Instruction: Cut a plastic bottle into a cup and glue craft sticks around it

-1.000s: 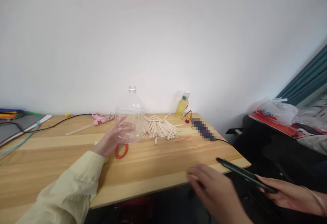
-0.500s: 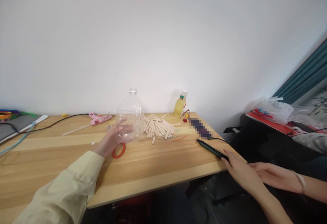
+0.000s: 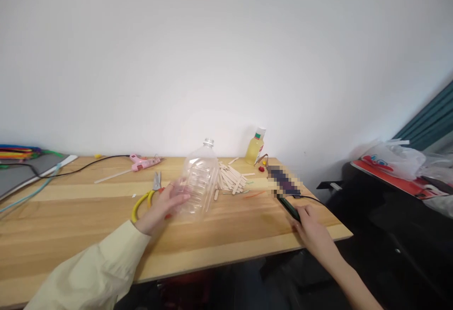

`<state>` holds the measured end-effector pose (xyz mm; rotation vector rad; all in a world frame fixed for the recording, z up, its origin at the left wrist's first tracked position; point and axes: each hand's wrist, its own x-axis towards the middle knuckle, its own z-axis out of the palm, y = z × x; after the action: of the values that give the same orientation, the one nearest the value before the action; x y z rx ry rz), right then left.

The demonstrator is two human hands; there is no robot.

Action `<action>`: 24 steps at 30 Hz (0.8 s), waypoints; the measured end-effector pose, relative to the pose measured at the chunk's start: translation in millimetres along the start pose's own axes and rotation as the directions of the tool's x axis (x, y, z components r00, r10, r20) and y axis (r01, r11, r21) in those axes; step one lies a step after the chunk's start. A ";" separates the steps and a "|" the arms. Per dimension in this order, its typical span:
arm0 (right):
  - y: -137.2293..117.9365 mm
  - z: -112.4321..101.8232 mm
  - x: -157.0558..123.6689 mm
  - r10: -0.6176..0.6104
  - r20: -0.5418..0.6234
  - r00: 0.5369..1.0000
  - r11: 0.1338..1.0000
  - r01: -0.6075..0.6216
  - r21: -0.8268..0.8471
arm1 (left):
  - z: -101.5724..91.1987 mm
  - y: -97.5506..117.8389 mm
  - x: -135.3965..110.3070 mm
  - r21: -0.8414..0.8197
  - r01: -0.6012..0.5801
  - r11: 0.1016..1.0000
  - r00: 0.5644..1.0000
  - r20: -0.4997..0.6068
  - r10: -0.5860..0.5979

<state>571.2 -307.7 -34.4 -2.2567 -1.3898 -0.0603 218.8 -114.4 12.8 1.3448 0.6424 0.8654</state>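
Note:
My left hand (image 3: 163, 205), in a pale yellow sleeve, grips a clear, capless plastic bottle (image 3: 200, 182) low on its side; the bottle leans to the right on the wooden table (image 3: 219, 239). My right hand (image 3: 310, 227) rests near the table's right edge with its fingers on a dark phone (image 3: 290, 207) lying flat there. Yellow-handled scissors (image 3: 146, 195) lie just left of my left hand. A heap of wooden craft sticks (image 3: 231, 179) sits right behind the bottle.
A pink glue gun (image 3: 144, 161) with a black cable lies at the back. A small yellow glue bottle (image 3: 255, 146) stands by the wall. Coloured strips (image 3: 19, 152) and a grey board sit far left. A plastic bag (image 3: 396, 159) rests on dark furniture at right.
The bottle has been tipped to the right and drawn nearer, uncovering the scissors. My right hand laid the phone on the table. The other person's hand at right has left the view.

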 end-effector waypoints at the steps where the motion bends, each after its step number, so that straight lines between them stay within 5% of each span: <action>1: -8.6 0.8 -1.0 0.000 0.014 1.000 0.999 -0.001 0.051 | 3.7 0.1 -2.2 0.021 0.010 1.000 1.000 -0.007 -0.010; 10: -89.6 0.4 -15.7 -0.180 0.132 0.975 0.811 0.071 0.580 | 16.2 -2.6 -5.1 0.116 0.002 0.993 0.999 -0.048 0.004; 18: -106.1 -7.2 -32.3 -0.105 0.165 0.981 0.881 0.014 0.474 | 14.7 -17.6 -2.2 0.227 -0.081 0.971 0.991 -0.086 0.103; 24: -120.5 -13.1 -28.2 -0.212 0.087 0.973 0.916 0.167 0.366 | 26.6 -2.0 -17.5 0.694 -0.085 0.715 0.938 -0.186 0.292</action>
<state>457.8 -292.6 14.8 -1.8484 -1.5418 0.2549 231.3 -143.8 13.1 1.9977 1.1382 1.0550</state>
